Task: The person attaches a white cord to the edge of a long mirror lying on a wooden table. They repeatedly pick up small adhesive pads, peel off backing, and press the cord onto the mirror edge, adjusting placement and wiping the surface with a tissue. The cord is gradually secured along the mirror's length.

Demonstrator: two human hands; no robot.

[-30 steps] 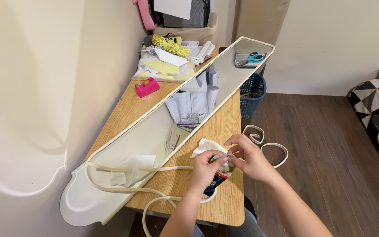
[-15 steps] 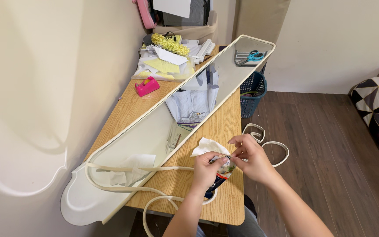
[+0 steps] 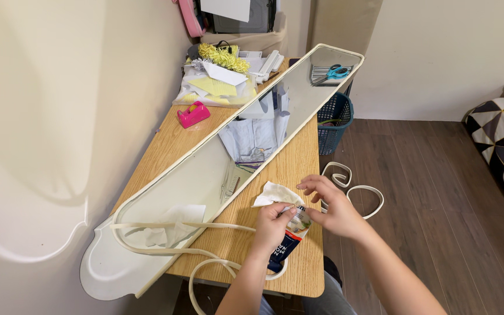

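Observation:
My left hand point(image 3: 272, 224) grips a squeeze tube point(image 3: 290, 236) with a dark blue lower body, held over the wooden table point(image 3: 296, 169). My right hand point(image 3: 333, 207) touches the tube's top end, fingers pinched at the cap, which is hidden by them. A crumpled white tissue point(image 3: 275, 193) lies right behind my hands. A long mirror point(image 3: 217, 175) with a cream rim lies diagonally across the table to the left. A cream rubber strip point(image 3: 170, 251) loops across the mirror's near end and off the table edge.
More cream strip point(image 3: 351, 189) coils off the table's right side over the wood floor. A pink tape dispenser point(image 3: 193, 114), papers, yellow items and scissors point(image 3: 336, 73) sit at the far end. A blue basket point(image 3: 336, 116) stands beside the table. The wall is at left.
My hands stay at the tube. The right hand's fingers have shifted slightly at the tube's top. The head view has moved a little.

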